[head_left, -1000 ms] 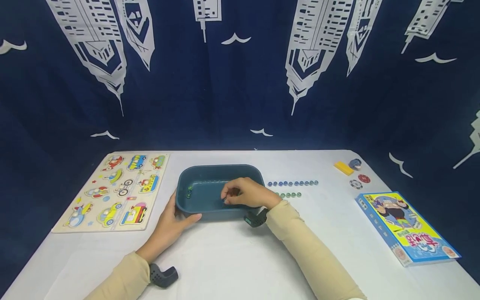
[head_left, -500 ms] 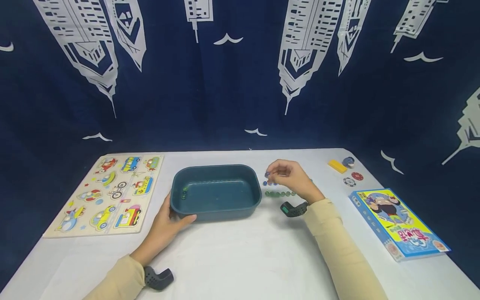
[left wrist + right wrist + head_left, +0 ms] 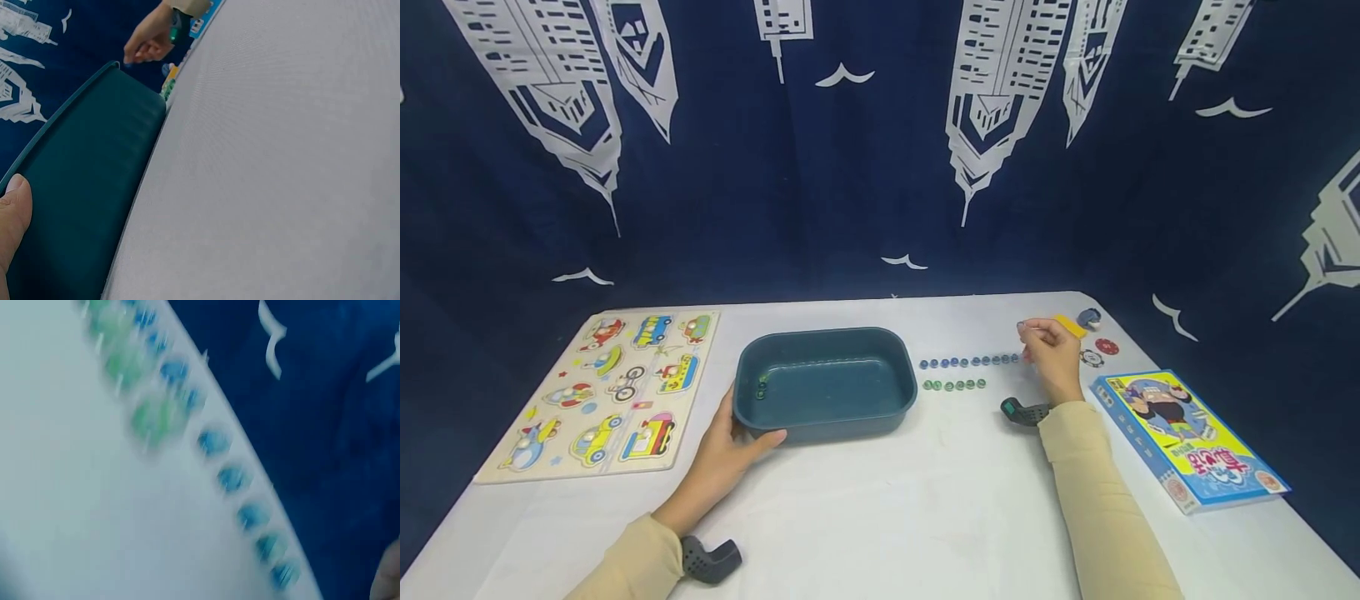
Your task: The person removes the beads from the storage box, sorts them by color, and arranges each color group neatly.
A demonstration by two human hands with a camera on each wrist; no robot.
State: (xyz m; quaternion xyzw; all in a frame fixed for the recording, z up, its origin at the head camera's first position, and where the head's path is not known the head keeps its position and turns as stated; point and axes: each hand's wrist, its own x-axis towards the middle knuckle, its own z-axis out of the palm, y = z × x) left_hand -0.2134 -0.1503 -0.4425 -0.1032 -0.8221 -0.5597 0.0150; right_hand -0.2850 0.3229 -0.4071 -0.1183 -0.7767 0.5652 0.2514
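Observation:
My left hand grips the near left corner of a dark teal plastic tub; its thumb lies on the outer wall in the left wrist view, the other fingers mostly hidden. Two green marbles lie at the left inside the tub. Over the right end of a row of blue marbles, my right hand pinches a small bluish marble between thumb and fingertips, raised above the table. A shorter row of green marbles runs in front of the blue one.
A wooden picture puzzle board lies at the left. Right of my right hand are a yellow block, a dark blue object, two poker chips and a boxed game. A navy curtain hangs behind the white table.
My right hand has left the tub and travelled right along the blue row, a marble at its fingertips. The left hand keeps its grip on the tub. The head view has shifted slightly.

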